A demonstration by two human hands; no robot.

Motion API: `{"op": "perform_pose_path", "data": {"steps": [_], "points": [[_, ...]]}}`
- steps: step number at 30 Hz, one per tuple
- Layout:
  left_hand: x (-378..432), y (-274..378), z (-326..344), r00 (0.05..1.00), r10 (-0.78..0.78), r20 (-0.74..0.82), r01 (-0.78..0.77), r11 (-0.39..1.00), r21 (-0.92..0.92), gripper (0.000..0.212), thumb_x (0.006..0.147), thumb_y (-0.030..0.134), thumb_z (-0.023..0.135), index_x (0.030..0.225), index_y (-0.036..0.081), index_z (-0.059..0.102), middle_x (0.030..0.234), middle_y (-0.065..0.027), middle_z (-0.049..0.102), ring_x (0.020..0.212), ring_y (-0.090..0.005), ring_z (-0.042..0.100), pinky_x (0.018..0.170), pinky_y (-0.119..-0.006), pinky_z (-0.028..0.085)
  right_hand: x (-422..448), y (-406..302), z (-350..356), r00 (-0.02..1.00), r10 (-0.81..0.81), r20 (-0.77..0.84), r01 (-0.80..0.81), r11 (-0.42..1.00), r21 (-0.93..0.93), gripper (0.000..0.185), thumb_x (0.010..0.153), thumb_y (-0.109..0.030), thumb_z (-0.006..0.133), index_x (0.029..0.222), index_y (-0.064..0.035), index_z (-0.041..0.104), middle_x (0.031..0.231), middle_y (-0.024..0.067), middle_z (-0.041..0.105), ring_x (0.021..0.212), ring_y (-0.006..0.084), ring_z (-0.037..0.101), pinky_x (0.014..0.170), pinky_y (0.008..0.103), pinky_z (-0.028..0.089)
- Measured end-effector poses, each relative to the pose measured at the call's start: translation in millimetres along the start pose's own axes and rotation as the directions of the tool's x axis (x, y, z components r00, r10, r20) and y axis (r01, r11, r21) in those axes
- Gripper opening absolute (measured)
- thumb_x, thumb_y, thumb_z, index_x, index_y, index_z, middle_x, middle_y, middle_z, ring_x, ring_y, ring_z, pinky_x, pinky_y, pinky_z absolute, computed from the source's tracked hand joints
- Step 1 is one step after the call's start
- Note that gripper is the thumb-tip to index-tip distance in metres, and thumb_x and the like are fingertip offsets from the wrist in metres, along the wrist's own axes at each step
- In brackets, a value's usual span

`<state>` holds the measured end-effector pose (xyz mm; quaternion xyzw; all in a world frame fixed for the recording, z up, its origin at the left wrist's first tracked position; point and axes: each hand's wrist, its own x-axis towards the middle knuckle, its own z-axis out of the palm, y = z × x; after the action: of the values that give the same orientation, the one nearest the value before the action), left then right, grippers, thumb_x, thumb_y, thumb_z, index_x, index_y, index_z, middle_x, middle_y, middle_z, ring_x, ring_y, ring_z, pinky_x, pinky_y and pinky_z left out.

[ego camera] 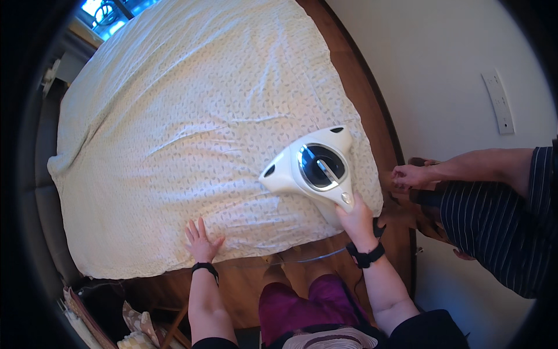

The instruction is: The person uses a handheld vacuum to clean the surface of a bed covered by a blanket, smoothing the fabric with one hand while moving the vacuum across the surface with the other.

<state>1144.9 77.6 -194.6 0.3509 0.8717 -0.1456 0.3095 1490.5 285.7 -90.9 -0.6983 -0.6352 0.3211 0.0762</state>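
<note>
My right hand (pixel 356 220) grips the handle of a white handheld mattress vacuum cleaner (pixel 287 172), whose wide head rests on the bed near its right edge. A round dark window in a silver ring sits on top of the cleaner. Beneath it spreads a pale sheet (pixel 187 131) with a small grey print, wrinkled in several places. My left hand (pixel 203 245) lies palm down on the sheet at the near edge, fingers spread and holding nothing. The cleaner's underside is hidden.
Close on the right stands another person in a striped shirt (pixel 484 227). A pale cord (pixel 322 257) runs below the bed's near edge, above the wooden floor (pixel 239 301). Socket strip (pixel 498 102) on the right wall; grey headboard (pixel 45 209) at left; folded fabrics (pixel 139 320) lower left.
</note>
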Motion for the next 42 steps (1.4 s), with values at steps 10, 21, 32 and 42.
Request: {"op": "perform_pose_path", "data": {"steps": [10,21,32,42], "points": [[0.1,-17.2,12.7,0.997,0.050,-0.060,-0.054,0.996,-0.070,0.101,0.062,0.043,0.074,0.143,0.024,0.016,0.150,-0.0100,0.006,0.137,-0.0336,0.003,0.096,-0.068,0.015,-28.6,35.2,-5.3,0.962,0.112,-0.250,-0.134,0.988,-0.071,0.038,0.066,-0.028,0.070,0.089,-0.0007,0.057,0.077,0.0229,0.062,0.075,0.0408,0.060,0.066,0.0452,0.048],[0.9,-21.8,22.0,0.996,0.065,-0.060,-0.069,0.995,-0.074,0.103,0.061,0.041,0.076,0.143,0.021,0.016,0.150,-0.0107,0.005,0.137,-0.0344,0.002,0.094,-0.071,0.013,115.0,-25.4,27.7,0.950,0.071,-0.305,-0.041,0.994,0.104,0.042,0.068,-0.028,0.067,0.093,0.0041,0.057,0.086,0.0236,0.063,0.085,0.0382,0.060,0.075,0.0419,0.047],[0.6,-20.0,9.9,0.998,0.049,-0.050,-0.050,0.998,-0.029,0.104,0.061,0.044,0.076,0.143,0.024,0.015,0.150,-0.0101,0.005,0.137,-0.0347,0.002,0.091,-0.072,0.019,104.0,-44.6,17.2,0.994,0.106,-0.010,-0.101,0.966,0.238,0.034,0.072,-0.020,0.061,0.095,0.0045,0.054,0.074,0.0178,0.062,0.052,0.0241,0.061,0.048,0.0346,0.048],[-5.4,-14.0,6.6,0.995,0.064,-0.078,-0.065,0.998,-0.004,0.096,0.065,0.041,0.074,0.142,0.024,0.019,0.149,-0.0104,0.010,0.135,-0.0371,0.010,0.095,-0.065,0.024,-17.7,30.9,-0.8,0.997,0.077,-0.009,-0.077,0.997,0.002,0.037,0.070,-0.023,0.064,0.097,0.0005,0.054,0.087,0.0239,0.062,0.084,0.0398,0.059,0.074,0.0426,0.048]]}}
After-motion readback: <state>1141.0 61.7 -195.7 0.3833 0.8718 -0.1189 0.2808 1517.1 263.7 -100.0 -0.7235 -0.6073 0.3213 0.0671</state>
